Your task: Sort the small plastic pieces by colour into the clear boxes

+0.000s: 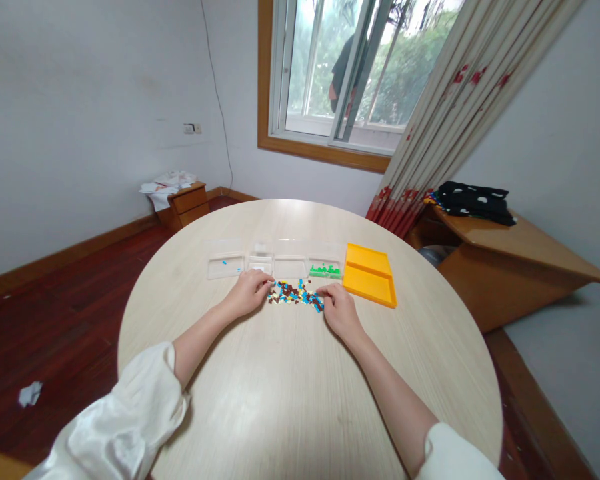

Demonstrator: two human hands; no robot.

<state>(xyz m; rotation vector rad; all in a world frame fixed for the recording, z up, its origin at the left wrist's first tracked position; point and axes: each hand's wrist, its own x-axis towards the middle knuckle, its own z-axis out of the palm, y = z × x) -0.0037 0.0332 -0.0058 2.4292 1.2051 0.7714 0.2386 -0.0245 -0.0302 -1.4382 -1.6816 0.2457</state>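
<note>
A spread pile of small building pieces [293,292], brown, blue, yellow and whitish, lies between my two hands on the round table [290,380]. At the pile's left edge, my left hand [249,293] has its thumb and forefinger drawn together; what is between them is too small to name. My right hand [341,310] touches the right edge with its fingers curled and pinched, and anything in them is hidden. Behind the pile stands a row of clear boxes. The leftmost box [210,268] contains a few blue pieces; the rightmost has green pieces [326,269].
An open yellow case [370,260] lies right of the clear boxes. A wooden cabinet [510,243] with folded dark cloth [477,202] stands at the right. Papers [173,181] cover a small drawer unit [193,203] at back left. A person [347,70] shows through the window.
</note>
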